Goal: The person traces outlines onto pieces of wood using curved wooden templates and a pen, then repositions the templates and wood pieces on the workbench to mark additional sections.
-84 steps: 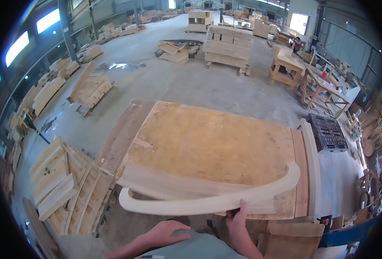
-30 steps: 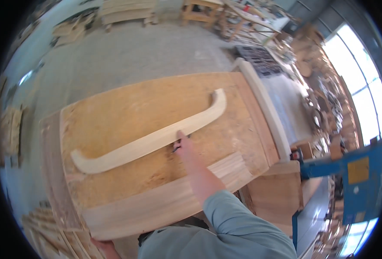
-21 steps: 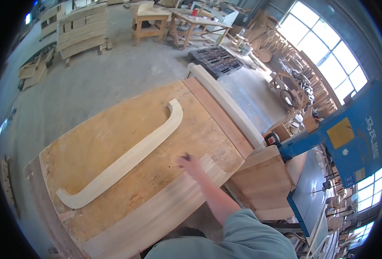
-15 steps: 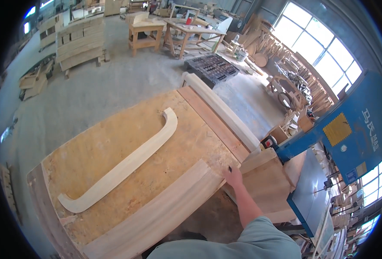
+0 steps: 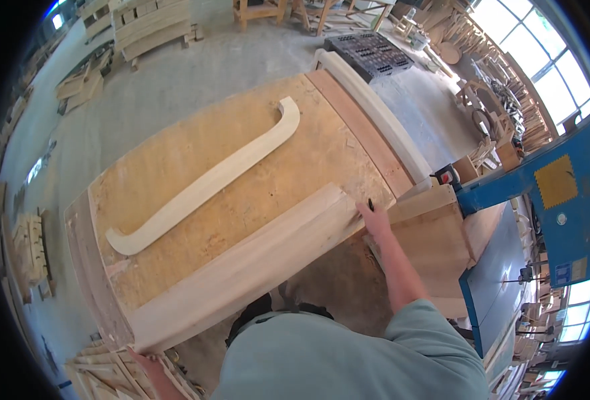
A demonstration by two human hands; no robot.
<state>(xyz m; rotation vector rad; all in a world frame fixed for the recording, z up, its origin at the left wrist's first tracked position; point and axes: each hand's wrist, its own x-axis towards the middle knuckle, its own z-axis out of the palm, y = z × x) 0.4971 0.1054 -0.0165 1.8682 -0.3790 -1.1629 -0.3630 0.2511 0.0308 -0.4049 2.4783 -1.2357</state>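
A long, thick pale wooden board [image 5: 241, 263] lies along the near edge of the worn yellow-brown worktable [image 5: 241, 127]. My right hand [image 5: 375, 220] is at the board's right end, closed around a black pen [image 5: 370, 205] whose tip sticks up past the fingers. At the board's near left corner, my left hand [image 5: 149, 367] has its fingers at the end and edge, gripping it. Its thumb side shows; the rest of the fingers are partly hidden. A pale S-curved wooden piece [image 5: 205, 183] lies flat on the tabletop, beyond the board and apart from both hands.
On the right stands a blue band saw [image 5: 555, 193] with a metal table [image 5: 491, 273]. A wooden box-like structure [image 5: 421, 233] adjoins the worktable. Stacked timber [image 5: 151, 27] and a dark slatted pallet [image 5: 368, 53] are farther off. Wooden pieces [image 5: 101, 373] lie at lower left.
The view has tipped downward, so the worktable sits higher in the picture. My left hand has come into view at the board's left end. My right hand stays at its right end.
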